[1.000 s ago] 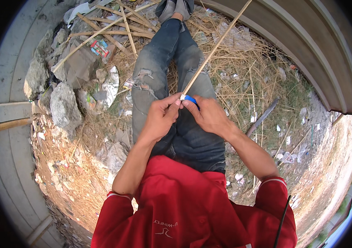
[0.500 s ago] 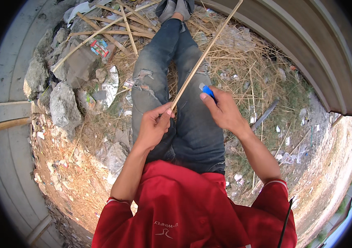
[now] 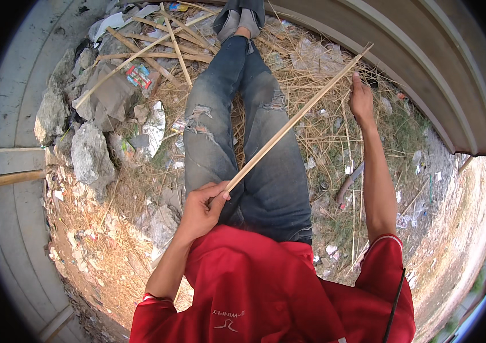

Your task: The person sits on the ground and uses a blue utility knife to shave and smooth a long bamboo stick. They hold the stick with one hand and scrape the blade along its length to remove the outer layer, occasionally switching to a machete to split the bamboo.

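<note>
My left hand [image 3: 204,210] pinches the near end of a long, pale bamboo strip [image 3: 294,123] between thumb and fingers, low over my lap. The strip slants up and away to the right, across my thighs, and its far tip looks slightly frayed. Beside that far end is my right hand [image 3: 361,102], closed, with its thumb pointing up along the strip. The blue utility knife that showed in this hand a moment before is hidden by the fingers now. I cannot tell whether its blade touches the strip.
Several bamboo strips [image 3: 157,55] lie crossed beyond my feet at the left. Rocks [image 3: 91,153] and litter are heaped left of my legs. A curved, grey, blade-like tool [image 3: 350,184] lies on the grass at right. Corrugated metal sheeting [image 3: 420,63] curves along the far right.
My right hand has moved away and to the right, towards the strip's far end. The strip has swung lower to the right. My left hand has drawn slightly nearer my body.
</note>
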### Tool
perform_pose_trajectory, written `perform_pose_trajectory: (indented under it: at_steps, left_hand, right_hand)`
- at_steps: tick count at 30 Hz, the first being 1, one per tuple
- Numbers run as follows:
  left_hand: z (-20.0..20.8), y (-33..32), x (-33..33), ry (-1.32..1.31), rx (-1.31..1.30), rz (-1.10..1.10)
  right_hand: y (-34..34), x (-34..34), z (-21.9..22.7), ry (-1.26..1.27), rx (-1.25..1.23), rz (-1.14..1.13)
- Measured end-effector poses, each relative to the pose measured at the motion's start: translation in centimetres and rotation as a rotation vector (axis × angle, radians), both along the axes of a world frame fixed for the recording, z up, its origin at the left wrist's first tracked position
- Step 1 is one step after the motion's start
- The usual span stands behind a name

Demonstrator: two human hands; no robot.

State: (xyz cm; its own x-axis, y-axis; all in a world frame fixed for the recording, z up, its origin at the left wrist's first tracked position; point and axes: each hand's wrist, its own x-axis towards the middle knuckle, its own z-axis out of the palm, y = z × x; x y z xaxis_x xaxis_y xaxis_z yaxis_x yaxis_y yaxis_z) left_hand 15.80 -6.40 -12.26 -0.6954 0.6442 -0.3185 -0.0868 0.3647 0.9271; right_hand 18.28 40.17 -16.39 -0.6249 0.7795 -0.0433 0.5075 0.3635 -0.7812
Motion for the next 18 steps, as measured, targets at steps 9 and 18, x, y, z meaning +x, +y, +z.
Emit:
perform_pose_trajectory:
  at_steps: [9,18]
  left_hand:
    - [-1.8,5.2,-1.6,0.170,0.070,0.221]
    - [-1.9,5.7,-1.7,0.358,0.065,0.134]
  right_hand:
    - [-19.1,2.2,5.0,-0.047,-0.135,0.744]
    - [-21.3,1.7,4.4,-0.253,0.052,0.887]
